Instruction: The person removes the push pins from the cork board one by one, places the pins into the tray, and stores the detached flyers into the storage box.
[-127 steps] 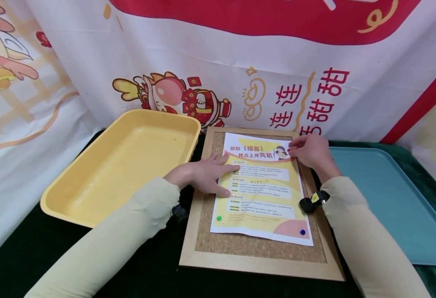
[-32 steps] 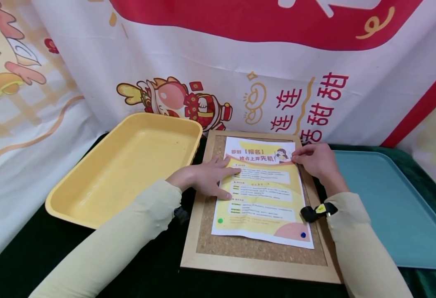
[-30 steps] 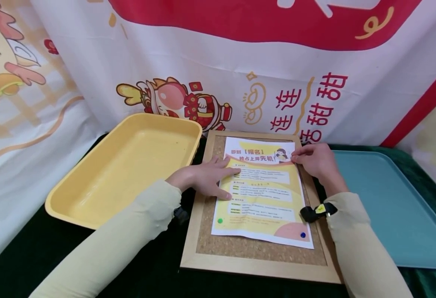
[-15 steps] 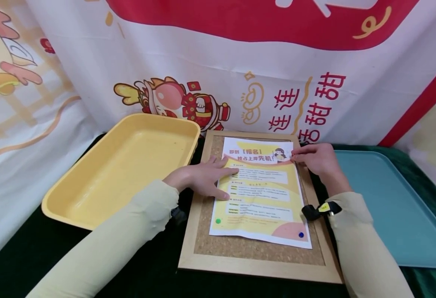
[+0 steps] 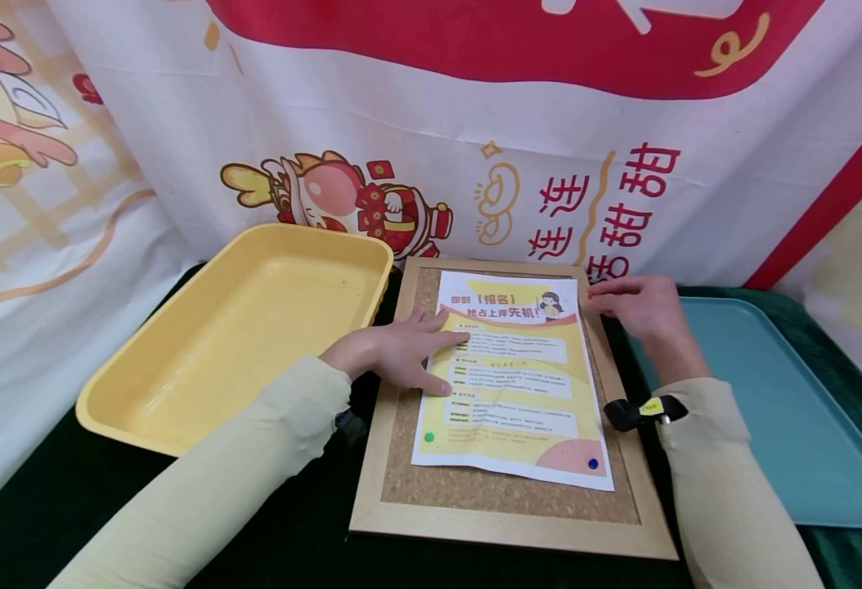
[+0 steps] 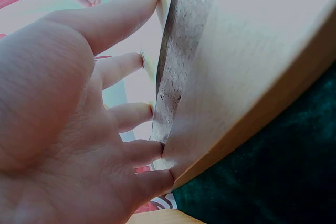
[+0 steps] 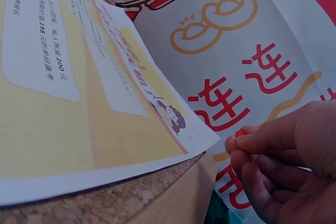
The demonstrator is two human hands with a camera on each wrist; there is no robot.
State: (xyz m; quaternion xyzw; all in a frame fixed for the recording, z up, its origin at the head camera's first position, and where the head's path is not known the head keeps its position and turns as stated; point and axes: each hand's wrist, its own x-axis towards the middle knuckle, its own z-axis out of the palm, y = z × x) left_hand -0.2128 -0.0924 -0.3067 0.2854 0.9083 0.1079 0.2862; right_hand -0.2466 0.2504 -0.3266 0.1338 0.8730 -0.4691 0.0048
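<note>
A yellow and white printed poster (image 5: 505, 446) lies on a wood-framed corkboard (image 5: 505, 499). Near its bottom corners sit a green push pin (image 5: 429, 438) and a blue push pin (image 5: 593, 464). My left hand (image 5: 400, 353), fingers spread, rests across the poster's left edge and the frame. Just off the top right corner, my right hand (image 5: 643, 311) pinches a red push pin (image 7: 240, 134) between thumb and fingers; only a bit of red shows. In the right wrist view that poster corner stands apart from the pin. The pin's point is hidden.
To the left stands a yellow tray (image 5: 240, 327). A blue-green tray (image 5: 784, 409) lies on the right, partly behind my right arm. Dark green cloth (image 5: 269, 523) covers the table, and a printed white banner (image 5: 401, 98) hangs behind the board.
My right hand, which was at the poster's top right corner, has shifted right and away from it with the red push pin. My left hand has stayed in place on the poster.
</note>
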